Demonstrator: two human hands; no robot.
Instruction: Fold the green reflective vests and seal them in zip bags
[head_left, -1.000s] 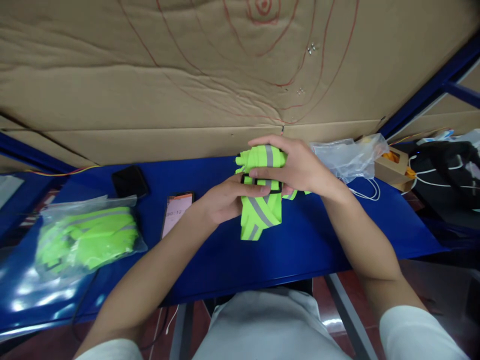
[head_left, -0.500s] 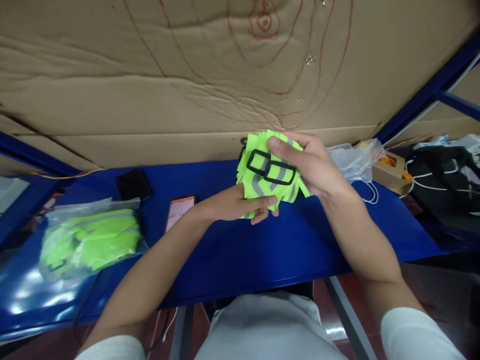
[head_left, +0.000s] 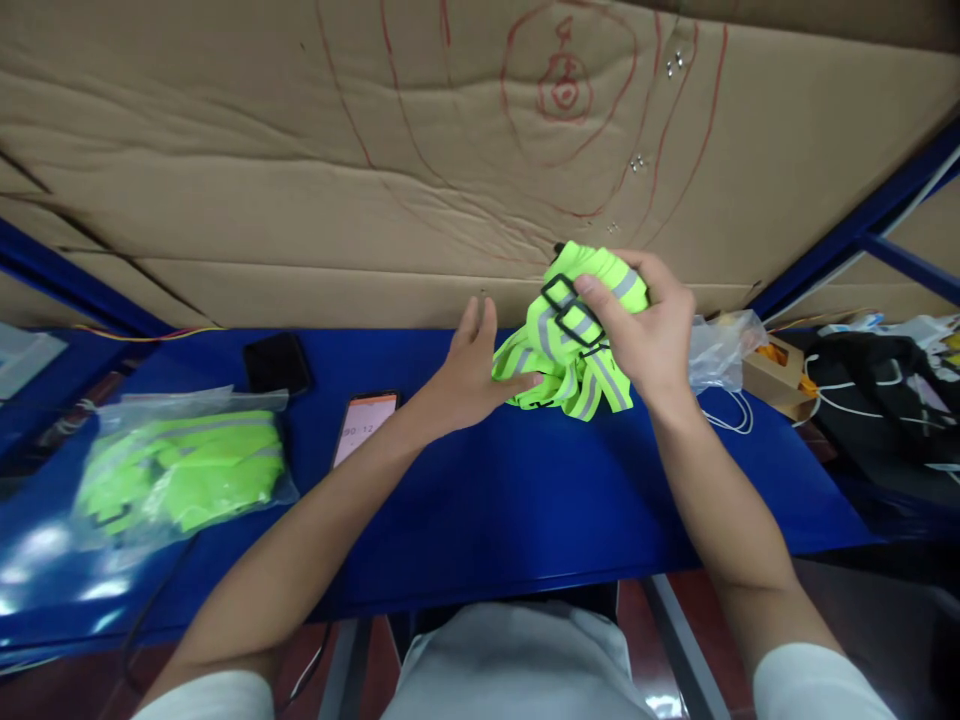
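Note:
A bundle of neon-yellow reflective straps (head_left: pixel 553 335) with grey stripes and black plastic buckles is held up over the blue table. My right hand (head_left: pixel 649 325) grips it from the right, thumb pressed on top beside the buckles. Loose strap ends hang below the bundle. At its left side is my left hand (head_left: pixel 471 375), fingers spread and pointing up; the thumb reaches to the lower straps, and whether it touches them I cannot tell.
On the blue table (head_left: pixel 480 510), a clear bag (head_left: pixel 187 470) of similar straps lies left, near a lit phone (head_left: pixel 366 425) and a dark phone-like slab (head_left: pixel 277 362). At right are clear plastic (head_left: pixel 720 345), a cardboard box (head_left: pixel 780 380) and a black bag (head_left: pixel 862 390). Cardboard (head_left: pixel 225 220) walls the back.
My left hand has let go of the straps and spread its fingers. My right hand has shifted the bundle a little right, and its strap ends now hang looser. The camera view has shifted slightly.

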